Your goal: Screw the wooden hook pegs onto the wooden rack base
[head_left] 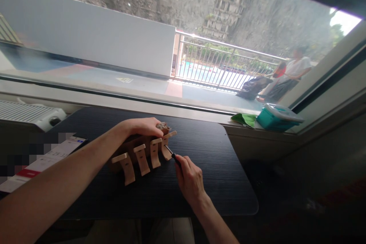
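A brown wooden hook rack point(130, 145) rests on the dark table, with several pale wooden hooks point(142, 161) along its near side. My left hand point(143, 126) is closed over the top of the rack near its right end, where a rough, bark-like end face shows. In my right hand point(190, 175) is a screwdriver point(174, 155) with a dark handle, gripped between thumb and fingers. Its thin shaft points up and left, the tip at the rightmost hook point(166, 148). Whether a screw sits under the tip is too small to tell.
The black table point(217, 175) has a rounded right edge. A phone or tablet point(48, 160) lies at left, beneath my forearm. A teal box point(277, 117) and green cloth point(244, 119) sit on the windowsill. A radiator point(31, 114) stands at left. Outside the window, a person point(297, 68) is near a railing.
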`<control>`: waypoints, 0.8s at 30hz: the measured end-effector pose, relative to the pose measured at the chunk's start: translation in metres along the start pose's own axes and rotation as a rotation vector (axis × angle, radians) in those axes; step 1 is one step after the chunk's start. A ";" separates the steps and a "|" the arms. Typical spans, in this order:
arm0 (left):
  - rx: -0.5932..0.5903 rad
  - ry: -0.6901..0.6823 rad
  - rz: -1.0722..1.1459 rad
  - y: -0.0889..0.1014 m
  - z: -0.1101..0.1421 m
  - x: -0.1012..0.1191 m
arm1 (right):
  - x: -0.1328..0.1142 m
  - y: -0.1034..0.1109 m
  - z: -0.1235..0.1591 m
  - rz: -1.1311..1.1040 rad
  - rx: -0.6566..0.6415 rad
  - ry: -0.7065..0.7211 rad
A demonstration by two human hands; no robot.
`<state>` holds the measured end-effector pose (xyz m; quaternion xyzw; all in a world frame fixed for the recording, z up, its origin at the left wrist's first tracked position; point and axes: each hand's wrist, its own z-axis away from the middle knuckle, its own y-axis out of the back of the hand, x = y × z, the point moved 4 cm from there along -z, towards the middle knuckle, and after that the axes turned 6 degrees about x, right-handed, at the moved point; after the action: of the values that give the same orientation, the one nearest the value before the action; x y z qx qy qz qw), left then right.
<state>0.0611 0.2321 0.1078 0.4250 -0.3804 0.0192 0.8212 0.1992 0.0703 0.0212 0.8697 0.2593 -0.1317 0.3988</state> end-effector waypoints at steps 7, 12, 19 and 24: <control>-0.030 0.017 0.079 0.003 -0.003 -0.010 | 0.011 0.004 -0.016 -0.052 -0.054 -0.320; -0.188 0.034 0.288 -0.003 -0.006 -0.016 | -0.010 0.034 -0.042 -0.008 -0.106 -0.276; -0.048 0.058 0.379 0.026 -0.008 -0.037 | -0.025 0.026 -0.080 0.057 -0.181 -0.198; 0.534 0.096 0.272 0.092 0.022 -0.059 | -0.030 0.003 -0.100 0.144 -0.235 -0.181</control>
<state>-0.0264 0.2924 0.1402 0.5697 -0.3760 0.2486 0.6872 0.1786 0.1343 0.1008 0.8180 0.1730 -0.1496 0.5279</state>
